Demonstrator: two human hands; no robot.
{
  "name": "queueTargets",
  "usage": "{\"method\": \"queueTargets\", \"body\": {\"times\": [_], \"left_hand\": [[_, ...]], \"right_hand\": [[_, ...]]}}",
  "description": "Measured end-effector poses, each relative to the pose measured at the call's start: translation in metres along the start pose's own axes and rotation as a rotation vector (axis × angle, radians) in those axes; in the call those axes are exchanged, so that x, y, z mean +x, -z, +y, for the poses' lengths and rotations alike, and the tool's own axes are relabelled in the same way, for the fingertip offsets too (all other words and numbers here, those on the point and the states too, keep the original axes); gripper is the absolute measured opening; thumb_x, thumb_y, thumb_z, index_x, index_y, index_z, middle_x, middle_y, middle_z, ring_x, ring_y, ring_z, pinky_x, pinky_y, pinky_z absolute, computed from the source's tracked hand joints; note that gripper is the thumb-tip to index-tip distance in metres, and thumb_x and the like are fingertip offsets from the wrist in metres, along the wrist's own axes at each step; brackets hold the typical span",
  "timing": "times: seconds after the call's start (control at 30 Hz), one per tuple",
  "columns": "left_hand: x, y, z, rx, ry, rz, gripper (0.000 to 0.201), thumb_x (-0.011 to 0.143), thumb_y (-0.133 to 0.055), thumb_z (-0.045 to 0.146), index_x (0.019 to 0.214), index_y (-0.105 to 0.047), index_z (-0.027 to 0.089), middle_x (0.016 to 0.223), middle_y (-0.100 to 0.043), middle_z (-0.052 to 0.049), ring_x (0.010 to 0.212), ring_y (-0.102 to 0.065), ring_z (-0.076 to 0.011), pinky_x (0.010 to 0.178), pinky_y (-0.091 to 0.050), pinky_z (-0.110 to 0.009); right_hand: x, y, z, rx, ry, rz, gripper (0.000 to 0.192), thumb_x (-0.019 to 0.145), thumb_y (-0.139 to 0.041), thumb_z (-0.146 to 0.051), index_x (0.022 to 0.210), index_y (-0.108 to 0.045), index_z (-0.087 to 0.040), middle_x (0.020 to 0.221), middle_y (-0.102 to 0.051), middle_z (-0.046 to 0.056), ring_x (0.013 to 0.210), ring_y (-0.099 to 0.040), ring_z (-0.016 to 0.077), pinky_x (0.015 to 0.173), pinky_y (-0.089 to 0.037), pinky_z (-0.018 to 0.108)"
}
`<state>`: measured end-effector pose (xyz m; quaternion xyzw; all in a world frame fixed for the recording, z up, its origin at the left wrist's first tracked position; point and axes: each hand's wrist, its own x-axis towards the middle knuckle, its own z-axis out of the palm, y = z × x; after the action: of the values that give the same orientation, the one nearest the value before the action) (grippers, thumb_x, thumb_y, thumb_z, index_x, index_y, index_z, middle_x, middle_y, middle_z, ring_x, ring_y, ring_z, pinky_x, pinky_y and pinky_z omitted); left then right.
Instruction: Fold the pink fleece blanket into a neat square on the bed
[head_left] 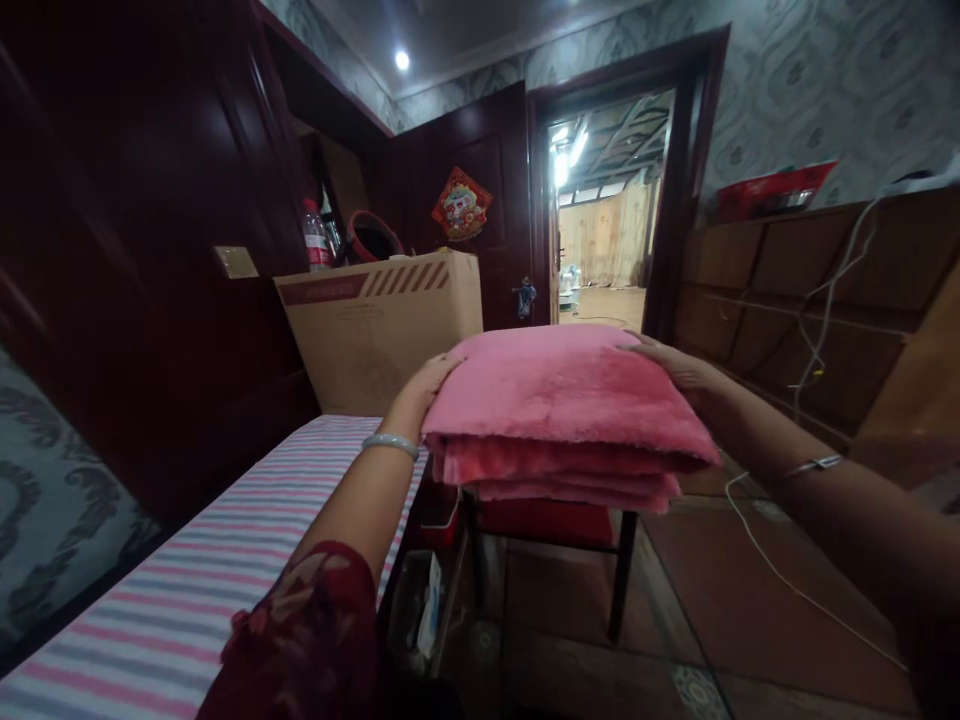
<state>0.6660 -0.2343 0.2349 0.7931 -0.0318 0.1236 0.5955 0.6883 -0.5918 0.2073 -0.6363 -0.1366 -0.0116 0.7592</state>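
Note:
A thick pink plush blanket (555,390), folded into several layers, is in front of me at the middle of the view. My left hand (442,375) grips its left side, with the fingertips partly hidden by the fabric. On the far right corner, my right hand (679,365) holds the other side. Beneath the blanket is a dark-framed chair with a red seat (547,522). I cannot tell whether the blanket rests on the chair or hangs just above it.
A striped bed sheet (225,540) lies to my left, with a large cardboard box (382,320) behind it. A bin (412,610) stands on the floor by the bed. White cables (825,310) hang from the wooden cabinet (787,270) at right. A doorway (607,220) opens ahead.

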Motion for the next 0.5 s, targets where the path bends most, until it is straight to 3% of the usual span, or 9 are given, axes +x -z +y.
{"method": "queueTargets", "body": {"times": [0.17, 0.27, 0.37, 0.43, 0.5], "left_hand": [[0.008, 0.001, -0.007, -0.055, 0.097, -0.016, 0.096, 0.075, -0.073, 0.039, 0.157, -0.029, 0.015, 0.158, -0.038, -0.02, 0.134, -0.052, -0.0307, 0.105, -0.046, -0.042], [0.015, -0.001, -0.002, -0.055, 0.028, 0.025, 0.091, 0.074, -0.074, 0.03, 0.155, -0.035, 0.017, 0.16, -0.037, -0.016, 0.139, -0.047, -0.0284, 0.109, -0.043, -0.038], [0.024, -0.005, -0.002, -0.038, -0.13, 0.095, 0.086, 0.072, -0.069, 0.015, 0.153, -0.039, 0.021, 0.158, -0.042, -0.009, 0.14, -0.045, -0.0252, 0.114, -0.037, -0.037], [0.03, -0.006, -0.006, -0.032, -0.183, 0.104, 0.084, 0.073, -0.066, 0.014, 0.152, -0.04, 0.022, 0.155, -0.046, -0.007, 0.138, -0.048, -0.024, 0.114, -0.036, -0.037], [0.033, -0.006, -0.012, -0.001, -0.142, 0.055, 0.073, 0.074, -0.067, 0.017, 0.145, -0.049, 0.019, 0.149, -0.053, -0.009, 0.133, -0.051, -0.025, 0.111, -0.04, -0.037]], "right_hand": [[0.003, 0.005, 0.002, 0.03, -0.026, 0.045, 0.062, 0.069, -0.077, -0.026, 0.129, -0.061, -0.026, 0.102, -0.074, 0.006, 0.071, -0.067, 0.0209, 0.063, -0.056, 0.033], [0.008, 0.007, -0.003, 0.013, -0.027, 0.064, 0.071, 0.068, -0.076, -0.023, 0.136, -0.056, -0.025, 0.106, -0.073, 0.008, 0.068, -0.066, 0.0194, 0.06, -0.054, 0.032], [0.011, 0.008, -0.007, -0.006, 0.115, 0.096, 0.078, 0.066, -0.076, -0.02, 0.14, -0.053, -0.026, 0.114, -0.071, 0.006, 0.078, -0.068, 0.0197, 0.066, -0.056, 0.032], [0.011, 0.006, -0.009, -0.019, 0.198, 0.084, 0.072, 0.069, -0.075, -0.019, 0.138, -0.056, -0.026, 0.117, -0.071, 0.005, 0.088, -0.069, 0.0209, 0.074, -0.056, 0.033], [0.009, 0.003, -0.01, -0.032, 0.147, 0.033, 0.061, 0.072, -0.074, -0.02, 0.131, -0.061, -0.022, 0.112, -0.073, 0.006, 0.09, -0.069, 0.0222, 0.076, -0.057, 0.034]]}}
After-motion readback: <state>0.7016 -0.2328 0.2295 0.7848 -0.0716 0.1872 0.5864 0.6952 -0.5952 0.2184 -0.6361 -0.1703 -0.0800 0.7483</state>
